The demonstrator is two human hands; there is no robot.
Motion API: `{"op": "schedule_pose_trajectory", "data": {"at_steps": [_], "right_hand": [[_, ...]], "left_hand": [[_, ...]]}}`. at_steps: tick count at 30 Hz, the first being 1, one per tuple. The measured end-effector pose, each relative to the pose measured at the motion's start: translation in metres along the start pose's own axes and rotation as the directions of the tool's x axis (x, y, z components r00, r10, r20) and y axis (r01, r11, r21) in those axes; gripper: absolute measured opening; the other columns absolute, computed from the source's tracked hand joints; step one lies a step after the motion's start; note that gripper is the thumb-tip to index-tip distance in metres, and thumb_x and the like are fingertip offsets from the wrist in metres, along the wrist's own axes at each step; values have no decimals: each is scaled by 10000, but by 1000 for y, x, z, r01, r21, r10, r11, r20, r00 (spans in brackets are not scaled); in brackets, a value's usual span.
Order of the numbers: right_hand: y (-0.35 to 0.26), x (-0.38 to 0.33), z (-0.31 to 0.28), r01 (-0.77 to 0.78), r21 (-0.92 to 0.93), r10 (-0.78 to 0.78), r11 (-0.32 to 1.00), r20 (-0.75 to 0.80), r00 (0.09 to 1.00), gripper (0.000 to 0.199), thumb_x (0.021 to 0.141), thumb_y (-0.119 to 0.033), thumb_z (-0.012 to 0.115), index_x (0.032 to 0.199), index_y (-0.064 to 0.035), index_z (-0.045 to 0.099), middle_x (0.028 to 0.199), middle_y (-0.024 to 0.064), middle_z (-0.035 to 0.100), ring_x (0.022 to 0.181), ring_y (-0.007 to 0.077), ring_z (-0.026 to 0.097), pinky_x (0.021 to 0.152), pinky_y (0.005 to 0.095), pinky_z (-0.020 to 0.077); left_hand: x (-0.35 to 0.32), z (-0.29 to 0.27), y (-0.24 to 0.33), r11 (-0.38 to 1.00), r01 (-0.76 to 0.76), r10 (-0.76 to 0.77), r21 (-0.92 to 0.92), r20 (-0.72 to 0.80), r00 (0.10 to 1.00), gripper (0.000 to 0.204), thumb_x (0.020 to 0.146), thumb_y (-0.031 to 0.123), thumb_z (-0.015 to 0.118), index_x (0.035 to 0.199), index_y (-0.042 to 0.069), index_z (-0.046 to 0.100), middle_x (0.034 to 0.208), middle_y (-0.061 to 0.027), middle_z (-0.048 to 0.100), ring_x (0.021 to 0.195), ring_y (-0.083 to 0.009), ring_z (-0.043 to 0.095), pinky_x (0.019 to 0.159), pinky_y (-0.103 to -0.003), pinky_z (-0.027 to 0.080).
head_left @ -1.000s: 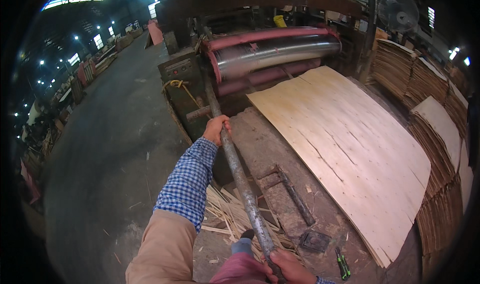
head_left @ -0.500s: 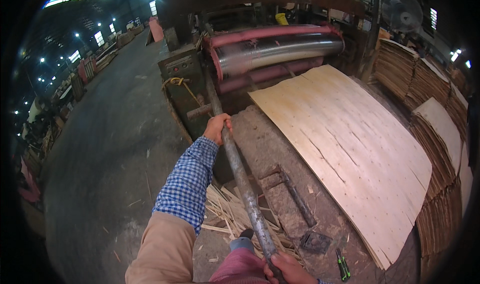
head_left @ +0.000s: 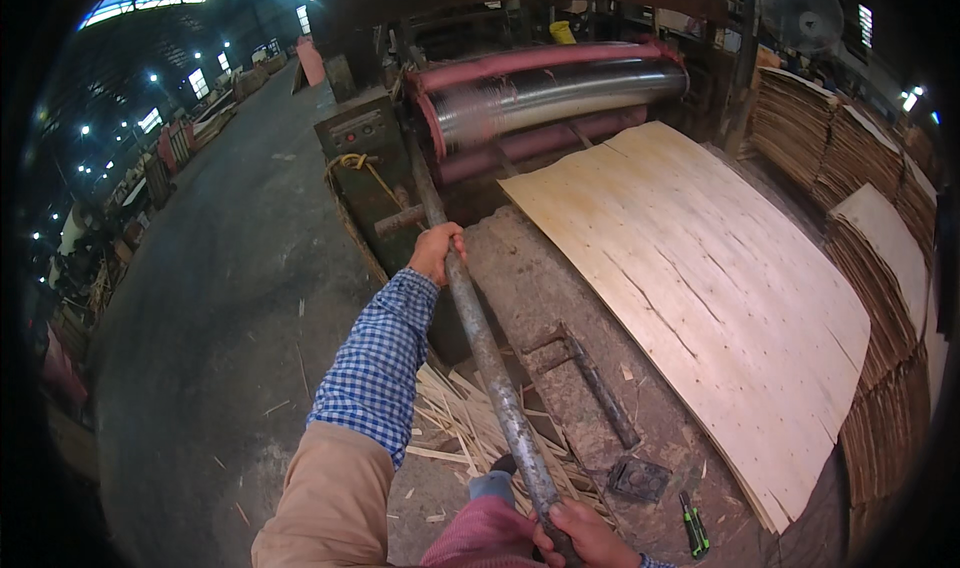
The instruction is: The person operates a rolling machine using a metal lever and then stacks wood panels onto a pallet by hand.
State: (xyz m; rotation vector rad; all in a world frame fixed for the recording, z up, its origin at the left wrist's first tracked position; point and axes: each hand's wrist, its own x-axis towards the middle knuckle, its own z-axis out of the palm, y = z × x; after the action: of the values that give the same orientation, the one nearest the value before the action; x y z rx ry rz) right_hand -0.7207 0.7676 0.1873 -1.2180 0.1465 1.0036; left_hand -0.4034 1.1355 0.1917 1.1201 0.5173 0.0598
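A long grey metal bar (head_left: 478,328) runs from the lower middle up toward the roller machine (head_left: 545,88). My left hand (head_left: 436,250), in a blue checked sleeve, grips the bar about halfway up. My right hand (head_left: 583,535) grips its near end at the bottom edge. A large pale veneer sheet (head_left: 700,268) lies on the machine's table (head_left: 540,298), to the right of the bar.
Stacks of veneer (head_left: 870,208) stand along the right. Thin wood strips (head_left: 455,433) lie on the floor below the bar. A metal lever (head_left: 598,388) and a green-handled tool (head_left: 693,528) rest on the table. A control box (head_left: 362,133) stands left of the rollers.
The view has shifted slightly; both hands keep the same grip on the bar, which has hardly moved.
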Motion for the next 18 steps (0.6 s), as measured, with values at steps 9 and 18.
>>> {"op": "schedule_pose_trajectory", "data": {"at_steps": [9,18], "right_hand": [[-15,-5,1,-4,138,-25,990,213,977,314,1016,-305,403,1100,-12,478,691,40,495,481,110,464,446,230,393],[3,18,-23,11,57,-24,998,232,972,265,970,-285,525,1025,-26,513,696,34,522,480,106,486,441,243,397]], "left_hand": [[11,-3,-4,998,-8,9,-54,21,1000,215,850,126,570,652,56,528,565,-60,520,489,-191,504,455,-315,460],[-5,3,-3,996,-89,89,2,-106,990,115,827,87,583,747,38,516,558,-67,504,472,-194,496,426,-337,447]]}}
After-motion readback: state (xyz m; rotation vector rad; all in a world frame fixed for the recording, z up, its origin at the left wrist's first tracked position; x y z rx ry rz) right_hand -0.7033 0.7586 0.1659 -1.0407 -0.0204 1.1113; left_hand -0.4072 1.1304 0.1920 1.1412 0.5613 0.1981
